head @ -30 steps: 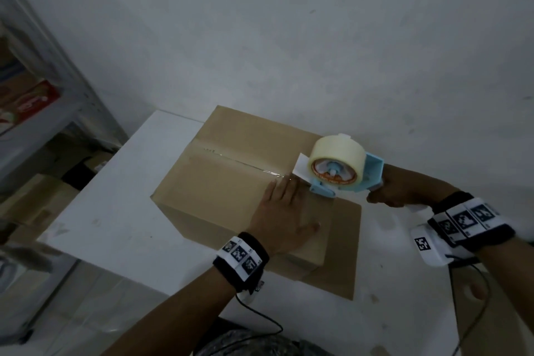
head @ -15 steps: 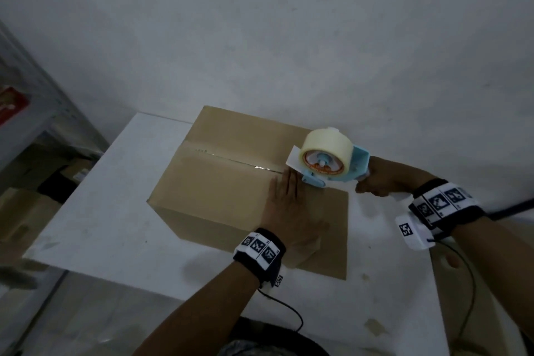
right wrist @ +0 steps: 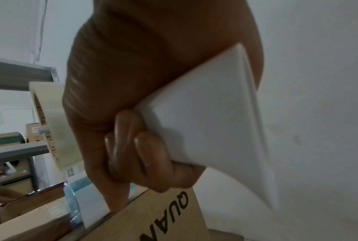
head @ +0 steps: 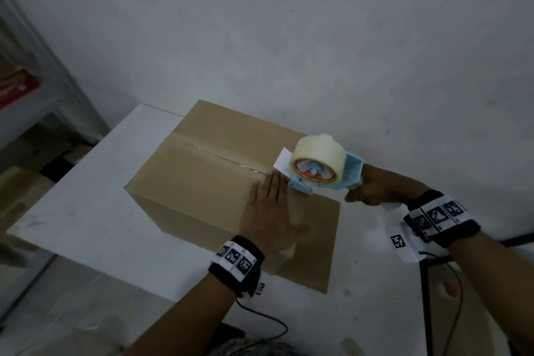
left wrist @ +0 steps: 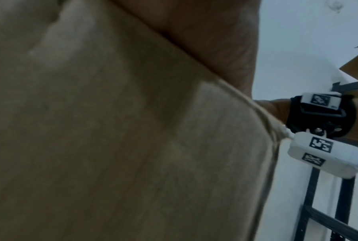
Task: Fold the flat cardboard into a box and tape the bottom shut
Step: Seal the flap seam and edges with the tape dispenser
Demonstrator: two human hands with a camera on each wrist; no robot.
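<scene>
A brown cardboard box [head: 202, 179] stands on the white table [head: 95, 205], flaps folded shut, with a strip of clear tape [head: 213, 154] along the centre seam. My left hand [head: 268, 211] lies flat with straight fingers on the box top beside the seam. My right hand [head: 372, 188] grips the white handle [right wrist: 205, 122] of a light-blue tape dispenser [head: 323, 170] carrying a clear tape roll [head: 318, 153]. The dispenser's front sits on the seam near the box's right end, just past the left fingertips. In the left wrist view the box [left wrist: 112, 146] fills the picture.
A metal shelf [head: 43, 89] with cartons stands to the left of the table. The wall [head: 318, 37] rises right behind the box. A black cable [head: 260, 318] hangs from my left wrist. A dark metal frame [head: 427, 298] stands at the table's right.
The dispenser and my right hand have stayed at the right end of the seam. My left hand stays flat on the box. The head view has shifted slightly.
</scene>
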